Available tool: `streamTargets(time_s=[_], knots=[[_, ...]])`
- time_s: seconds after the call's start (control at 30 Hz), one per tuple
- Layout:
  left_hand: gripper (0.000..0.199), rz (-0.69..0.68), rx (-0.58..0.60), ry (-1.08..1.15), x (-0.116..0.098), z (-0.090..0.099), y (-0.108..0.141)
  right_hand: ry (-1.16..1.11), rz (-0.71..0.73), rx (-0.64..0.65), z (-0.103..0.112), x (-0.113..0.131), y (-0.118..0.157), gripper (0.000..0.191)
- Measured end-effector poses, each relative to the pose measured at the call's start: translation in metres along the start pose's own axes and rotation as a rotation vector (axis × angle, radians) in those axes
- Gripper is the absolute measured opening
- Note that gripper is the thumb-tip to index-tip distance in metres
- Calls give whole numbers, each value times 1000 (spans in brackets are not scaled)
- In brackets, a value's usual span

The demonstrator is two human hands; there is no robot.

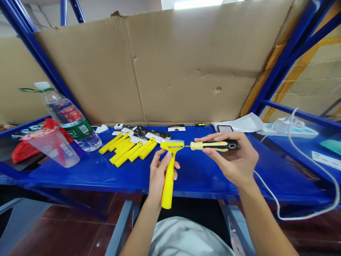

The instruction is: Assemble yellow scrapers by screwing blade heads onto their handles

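My left hand (159, 170) is closed around the neck of a yellow scraper (167, 188), its handle pointing down toward me and its wide head at the top. In my right hand (237, 160) is a screwdriver (213, 145) with a pale yellow and black handle, held level. The screwdriver's metal shaft points left and meets the scraper's head along its side; whether the tip sits in a screw is too small to tell. Several yellow handles (128, 153) lie in a group on the blue table, left of my hands.
Black-and-white printed cards (140, 134) lie behind the yellow handles. A large water bottle (74, 121) and a plastic cup (57, 147) stand at the left. Farther back are a small screwdriver (199, 124) and a white bag (239, 123). A white cable (317, 156) loops at the right.
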State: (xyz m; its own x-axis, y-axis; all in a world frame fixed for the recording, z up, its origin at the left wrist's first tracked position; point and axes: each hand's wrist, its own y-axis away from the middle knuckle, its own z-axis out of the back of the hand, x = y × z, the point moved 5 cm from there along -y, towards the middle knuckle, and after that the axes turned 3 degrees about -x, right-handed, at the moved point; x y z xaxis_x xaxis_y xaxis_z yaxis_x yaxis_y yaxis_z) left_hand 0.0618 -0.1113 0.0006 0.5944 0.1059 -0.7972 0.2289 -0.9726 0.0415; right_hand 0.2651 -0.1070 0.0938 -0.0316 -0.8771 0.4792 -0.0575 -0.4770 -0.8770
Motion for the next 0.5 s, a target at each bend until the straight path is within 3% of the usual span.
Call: streamTargets(time_s=[0.23, 0.4, 0.5], knots=[[50, -39, 66, -93, -2, -5, 6, 61, 60, -13, 7, 6, 0, 39], [53, -35, 79, -121, -3, -3, 4, 2, -42, 111, 2, 8, 2, 41], [54, -30, 80, -130, -3, -2, 2, 24, 36, 93, 2, 11, 3, 43]])
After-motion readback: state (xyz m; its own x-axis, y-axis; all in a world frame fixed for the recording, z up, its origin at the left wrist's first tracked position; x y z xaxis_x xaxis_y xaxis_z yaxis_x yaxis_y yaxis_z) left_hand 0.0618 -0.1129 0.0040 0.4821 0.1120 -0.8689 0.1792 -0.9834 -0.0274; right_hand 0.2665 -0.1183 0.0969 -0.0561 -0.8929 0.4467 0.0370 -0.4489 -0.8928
